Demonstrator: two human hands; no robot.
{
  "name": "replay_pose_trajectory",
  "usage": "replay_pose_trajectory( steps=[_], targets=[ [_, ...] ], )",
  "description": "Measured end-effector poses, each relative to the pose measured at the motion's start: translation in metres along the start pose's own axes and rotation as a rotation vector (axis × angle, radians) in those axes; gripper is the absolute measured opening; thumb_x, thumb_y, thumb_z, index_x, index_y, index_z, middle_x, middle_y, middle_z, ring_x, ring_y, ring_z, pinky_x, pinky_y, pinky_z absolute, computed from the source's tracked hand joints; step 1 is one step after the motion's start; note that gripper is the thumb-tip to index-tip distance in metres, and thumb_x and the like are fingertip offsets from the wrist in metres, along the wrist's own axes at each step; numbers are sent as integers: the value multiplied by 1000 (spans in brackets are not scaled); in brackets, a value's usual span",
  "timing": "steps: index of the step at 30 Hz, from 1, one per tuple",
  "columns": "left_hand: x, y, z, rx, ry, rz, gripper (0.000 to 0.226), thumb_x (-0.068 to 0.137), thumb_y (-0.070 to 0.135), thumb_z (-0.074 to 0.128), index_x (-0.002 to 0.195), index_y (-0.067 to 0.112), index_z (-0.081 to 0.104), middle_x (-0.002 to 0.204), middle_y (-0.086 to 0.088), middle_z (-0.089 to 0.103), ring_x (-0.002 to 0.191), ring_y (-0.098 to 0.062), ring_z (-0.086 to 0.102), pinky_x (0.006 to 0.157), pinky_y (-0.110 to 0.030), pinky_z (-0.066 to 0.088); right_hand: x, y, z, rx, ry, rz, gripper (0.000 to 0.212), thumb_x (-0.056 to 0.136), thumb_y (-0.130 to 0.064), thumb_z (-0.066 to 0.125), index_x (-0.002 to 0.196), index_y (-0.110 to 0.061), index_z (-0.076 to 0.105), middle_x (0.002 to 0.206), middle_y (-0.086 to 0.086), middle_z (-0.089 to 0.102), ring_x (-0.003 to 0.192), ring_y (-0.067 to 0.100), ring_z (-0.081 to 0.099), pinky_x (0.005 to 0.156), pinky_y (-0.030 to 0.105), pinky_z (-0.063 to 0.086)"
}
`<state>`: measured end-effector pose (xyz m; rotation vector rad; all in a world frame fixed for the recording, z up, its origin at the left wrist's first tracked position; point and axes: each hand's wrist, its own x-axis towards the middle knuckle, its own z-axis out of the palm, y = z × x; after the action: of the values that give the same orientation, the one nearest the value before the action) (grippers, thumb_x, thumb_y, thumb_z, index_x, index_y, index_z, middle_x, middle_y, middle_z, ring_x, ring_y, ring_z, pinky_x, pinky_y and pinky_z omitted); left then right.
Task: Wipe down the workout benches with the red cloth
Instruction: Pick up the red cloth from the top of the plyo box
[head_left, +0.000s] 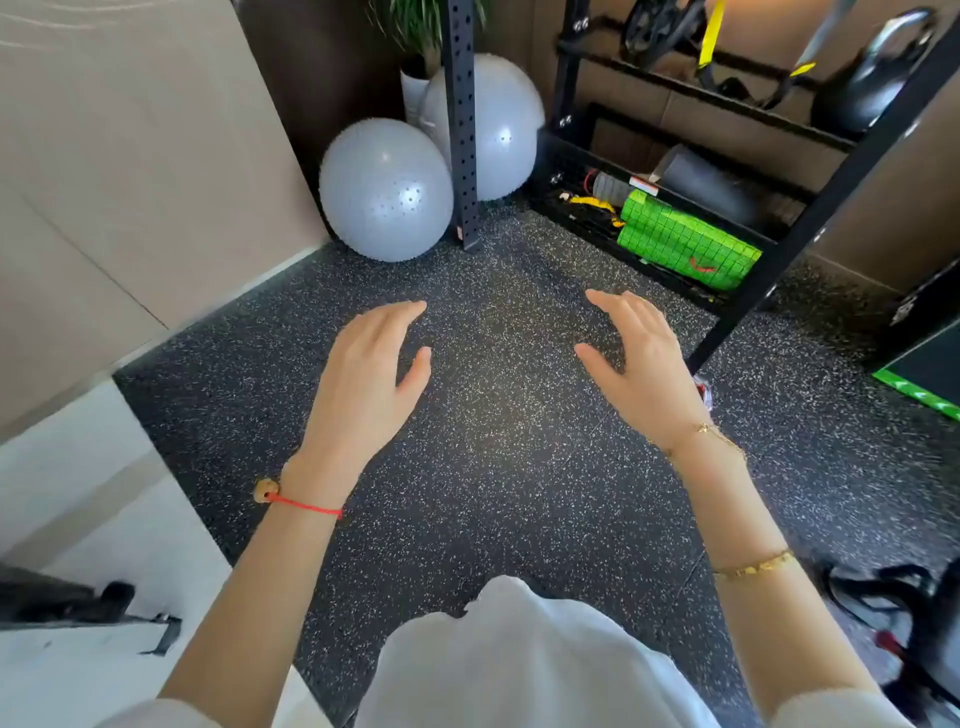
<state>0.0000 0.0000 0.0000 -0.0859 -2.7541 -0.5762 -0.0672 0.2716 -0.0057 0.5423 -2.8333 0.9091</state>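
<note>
My left hand (369, 374) and my right hand (639, 364) are stretched out in front of me, palms down, over the speckled black rubber floor (498, 467). Both hold nothing and their fingers are slightly apart. A red string bracelet sits on my left wrist, and gold bracelets are on my right wrist and forearm. No red cloth and no workout bench can be made out in this view.
Two grey exercise balls (387, 189) sit in the far corner beside a black perforated upright (462, 124). A black storage rack (727, 171) at the right holds a green foam roller (685, 241) and a kettlebell (872, 78). Beige wall to the left; dark equipment at both lower edges.
</note>
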Motion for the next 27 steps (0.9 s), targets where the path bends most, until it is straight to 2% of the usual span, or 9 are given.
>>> replay_pose_trajectory(
  steps=[9,16,27],
  targets=[
    [-14,9,20,-78,-101,32,45,99,26,53,142,15,47,142,-2,53,132,-17,47,113,-30,34,-52,15,3,-16,47,174,53,95,-36,54,143,-24,38,145,-4,44,144,16,24,117,38,19],
    [-1,35,40,-121,-181,126,44,98,24,53,141,13,48,142,-3,54,132,-17,47,113,-29,34,-89,38,-13,-27,121,330,53,95,-34,54,144,-25,37,146,-4,43,144,17,25,118,46,24],
    [63,149,117,-175,-304,319,44,99,27,52,141,15,48,143,-1,53,134,-16,46,116,-31,32,-129,134,-76,-59,272,572,51,95,-32,55,142,-21,40,143,-2,45,143,19,27,117,46,26]
  ],
)
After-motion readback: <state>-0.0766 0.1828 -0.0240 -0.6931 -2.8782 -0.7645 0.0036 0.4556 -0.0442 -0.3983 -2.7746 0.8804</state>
